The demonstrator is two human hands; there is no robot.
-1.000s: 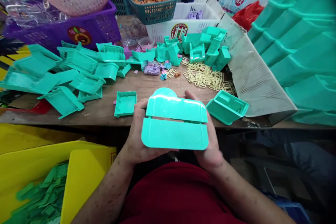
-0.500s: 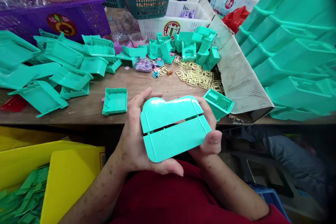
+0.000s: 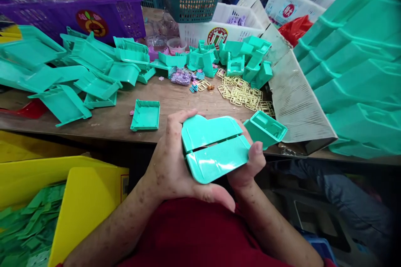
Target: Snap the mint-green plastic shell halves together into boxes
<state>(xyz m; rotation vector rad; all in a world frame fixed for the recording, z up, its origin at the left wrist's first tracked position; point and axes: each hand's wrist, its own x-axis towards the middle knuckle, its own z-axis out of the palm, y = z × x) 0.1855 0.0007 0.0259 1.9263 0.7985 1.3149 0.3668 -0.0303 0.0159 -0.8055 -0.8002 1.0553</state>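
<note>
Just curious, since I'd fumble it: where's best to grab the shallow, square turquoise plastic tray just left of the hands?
Probably take the tray by its raised far wall, coming from above: it lies open side up, so a pinch could straddle that wall.

Light from above brightens the desk (image 3: 171,96); white glare streaks the slotted turquoise casing (image 3: 219,156). Deep shadow lies below; the turquoise stack (image 3: 354,77) at right looks stretched and soft.

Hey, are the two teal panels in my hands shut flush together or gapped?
Gapped: between the upper teal panel and the lower teal panel, a dark slit runs across.
</note>
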